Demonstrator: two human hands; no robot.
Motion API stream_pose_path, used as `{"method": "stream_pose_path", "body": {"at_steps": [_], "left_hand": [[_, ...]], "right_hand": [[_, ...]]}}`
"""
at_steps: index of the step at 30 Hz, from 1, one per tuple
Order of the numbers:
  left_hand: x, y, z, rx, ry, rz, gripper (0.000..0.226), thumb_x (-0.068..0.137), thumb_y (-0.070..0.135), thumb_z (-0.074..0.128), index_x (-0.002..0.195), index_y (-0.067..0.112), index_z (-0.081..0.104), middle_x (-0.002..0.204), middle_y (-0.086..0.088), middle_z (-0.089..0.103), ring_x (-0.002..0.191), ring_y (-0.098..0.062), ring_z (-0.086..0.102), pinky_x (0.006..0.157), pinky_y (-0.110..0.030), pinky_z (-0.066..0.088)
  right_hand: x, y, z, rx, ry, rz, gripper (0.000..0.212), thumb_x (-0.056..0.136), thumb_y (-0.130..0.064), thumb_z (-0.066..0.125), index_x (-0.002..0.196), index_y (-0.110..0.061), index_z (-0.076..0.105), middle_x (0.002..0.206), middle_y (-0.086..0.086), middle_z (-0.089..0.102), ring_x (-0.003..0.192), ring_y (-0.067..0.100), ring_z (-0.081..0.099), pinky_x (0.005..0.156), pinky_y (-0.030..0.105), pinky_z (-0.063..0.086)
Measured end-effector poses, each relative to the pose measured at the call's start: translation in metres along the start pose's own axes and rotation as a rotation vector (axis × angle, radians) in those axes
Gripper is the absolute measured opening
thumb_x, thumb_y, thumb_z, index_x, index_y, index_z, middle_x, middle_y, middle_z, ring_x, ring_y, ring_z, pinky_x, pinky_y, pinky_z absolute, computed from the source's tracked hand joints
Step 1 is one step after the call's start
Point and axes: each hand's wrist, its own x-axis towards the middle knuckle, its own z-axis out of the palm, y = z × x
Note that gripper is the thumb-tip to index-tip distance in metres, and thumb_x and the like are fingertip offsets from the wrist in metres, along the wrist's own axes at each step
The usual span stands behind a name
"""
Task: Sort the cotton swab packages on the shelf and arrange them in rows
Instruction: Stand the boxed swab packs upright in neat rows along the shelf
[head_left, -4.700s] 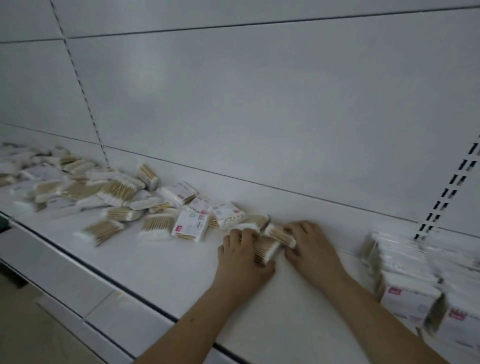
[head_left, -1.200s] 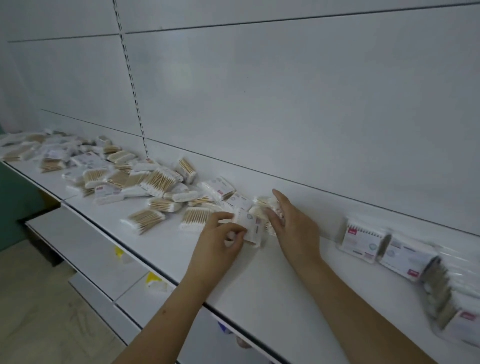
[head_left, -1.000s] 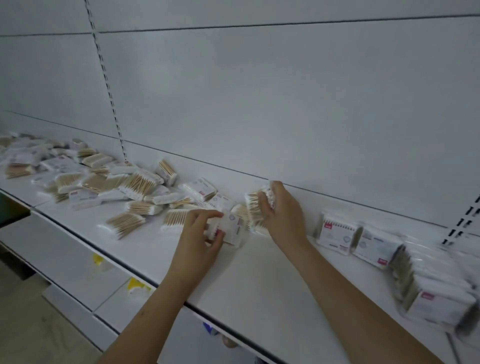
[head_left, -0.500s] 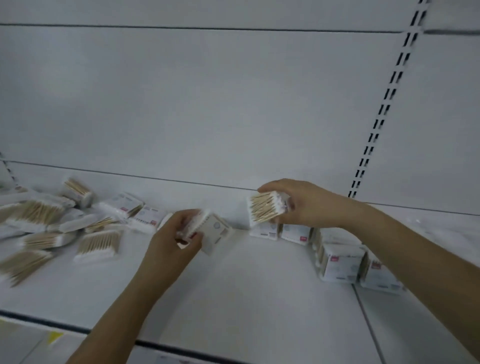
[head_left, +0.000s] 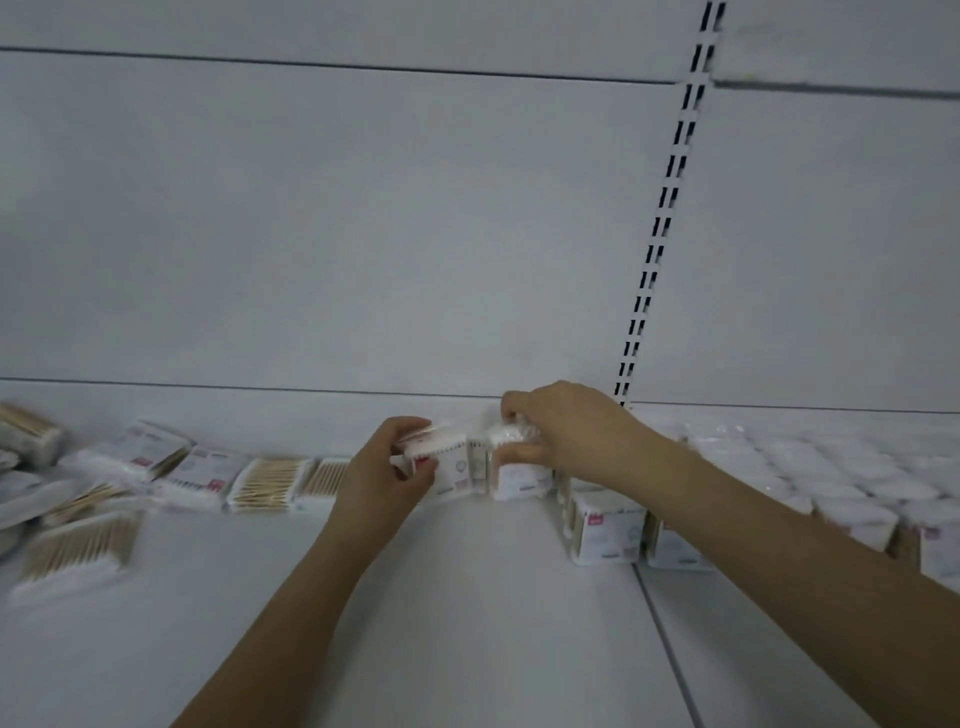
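Note:
My left hand (head_left: 382, 475) grips a white cotton swab package (head_left: 451, 467) at the back of the white shelf (head_left: 467, 623). Right beside it, my right hand (head_left: 563, 428) grips another cotton swab package (head_left: 511, 452) from above, set against the left end of the upright row of packages (head_left: 608, 525) that runs off to the right. A loose pile of swab packages (head_left: 156, 473) lies flat on the left, wooden sticks showing through the wrap. The two held packages touch each other.
The white back panel (head_left: 363, 234) rises directly behind the packages, with a slotted upright (head_left: 660, 218) above my right hand. A seam (head_left: 660, 634) splits the shelf boards at the right. Several neat rows of packages (head_left: 831, 473) fill the far right.
Both hands have carried their packages right and down to the back of the shelf, next to the upright row. The view has shifted right, away from the loose pile.

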Motion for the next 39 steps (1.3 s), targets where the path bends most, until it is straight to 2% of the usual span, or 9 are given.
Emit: {"method": "stream_pose_path", "body": {"at_steps": [4, 7, 10, 14, 18, 23, 29, 35, 39], "left_hand": [[-0.005, -0.015, 0.012, -0.054, 0.087, -0.074, 0.043, 0.083, 0.009, 0.075, 0.118, 0.023, 0.054, 0.105, 0.007, 0.063, 0.093, -0.008, 0.064, 0.071, -0.017, 0.054], [-0.003, -0.019, 0.01, -0.069, 0.078, -0.079, 0.03, 0.087, 0.012, 0.072, 0.108, 0.028, 0.058, 0.098, 0.011, 0.066, 0.09, -0.008, 0.066, 0.073, -0.025, 0.056], [-0.002, -0.019, 0.012, -0.096, 0.05, -0.048, 0.027, 0.089, 0.009, 0.069, 0.103, 0.03, 0.061, 0.104, 0.01, 0.066, 0.091, -0.007, 0.066, 0.069, -0.018, 0.053], [-0.003, -0.018, 0.017, -0.113, 0.081, -0.067, 0.037, 0.085, 0.007, 0.073, 0.112, 0.028, 0.059, 0.095, 0.005, 0.062, 0.086, -0.004, 0.064, 0.07, -0.013, 0.051], [-0.003, -0.016, 0.02, -0.093, 0.084, -0.124, 0.05, 0.079, 0.012, 0.079, 0.118, 0.027, 0.051, 0.097, 0.006, 0.061, 0.089, -0.006, 0.064, 0.071, -0.016, 0.052], [-0.024, 0.0, 0.003, 0.152, 0.005, -0.198, 0.056, 0.081, 0.029, 0.078, 0.129, 0.023, 0.048, 0.116, 0.007, 0.053, 0.097, -0.004, 0.055, 0.078, -0.018, 0.049], [-0.097, -0.018, -0.09, 0.504, 0.078, -0.04, 0.018, 0.087, 0.026, 0.069, 0.102, 0.035, 0.064, 0.102, 0.022, 0.052, 0.097, 0.002, 0.051, 0.079, -0.01, 0.04], [-0.123, -0.059, -0.185, 0.707, 0.374, -0.154, 0.031, 0.082, 0.027, 0.074, 0.111, 0.024, 0.064, 0.111, 0.006, 0.056, 0.107, -0.016, 0.05, 0.087, -0.027, 0.044], [-0.104, -0.076, -0.216, 0.811, 0.259, -0.223, 0.065, 0.076, 0.057, 0.069, 0.129, 0.022, 0.054, 0.126, 0.0, 0.052, 0.118, -0.021, 0.049, 0.096, -0.031, 0.043]], "right_hand": [[0.005, 0.005, 0.016, 0.086, -0.09, 0.0, 0.037, 0.093, -0.039, 0.065, 0.12, -0.016, 0.056, 0.086, -0.002, 0.052, 0.079, 0.015, 0.049, 0.062, 0.028, 0.033], [0.007, 0.003, 0.016, -0.101, -0.018, -0.007, 0.032, 0.093, -0.049, 0.059, 0.103, -0.019, 0.056, 0.094, -0.002, 0.056, 0.08, 0.017, 0.052, 0.059, 0.029, 0.03], [0.013, 0.0, 0.017, -0.299, 0.049, -0.027, 0.038, 0.092, -0.053, 0.058, 0.107, -0.018, 0.057, 0.103, -0.002, 0.06, 0.091, 0.019, 0.059, 0.062, 0.029, 0.029], [0.015, 0.002, 0.027, -0.297, 0.035, -0.092, 0.04, 0.086, -0.042, 0.069, 0.112, -0.017, 0.053, 0.105, 0.001, 0.063, 0.102, 0.021, 0.052, 0.072, 0.031, 0.026], [0.012, 0.008, 0.02, -0.293, 0.067, -0.072, 0.046, 0.084, -0.055, 0.064, 0.114, -0.021, 0.058, 0.117, 0.0, 0.051, 0.111, 0.02, 0.042, 0.087, 0.032, 0.033], [0.032, -0.02, -0.019, 0.033, 0.324, -0.072, 0.044, 0.094, -0.054, 0.052, 0.12, -0.02, 0.058, 0.119, 0.0, 0.055, 0.109, 0.02, 0.048, 0.089, 0.036, 0.044], [0.088, -0.109, 0.0, 0.295, 0.483, -0.191, 0.045, 0.096, -0.045, 0.054, 0.131, -0.015, 0.053, 0.127, 0.001, 0.053, 0.114, 0.02, 0.049, 0.089, 0.032, 0.044], [0.131, -0.211, 0.066, 0.267, 0.288, -0.219, 0.065, 0.092, -0.054, 0.055, 0.142, -0.016, 0.042, 0.136, 0.008, 0.048, 0.119, 0.029, 0.049, 0.094, 0.041, 0.042], [0.142, -0.248, 0.103, 0.242, 0.182, -0.199, 0.07, 0.086, -0.066, 0.053, 0.137, -0.018, 0.046, 0.125, 0.005, 0.055, 0.113, 0.029, 0.054, 0.089, 0.041, 0.044]]}}
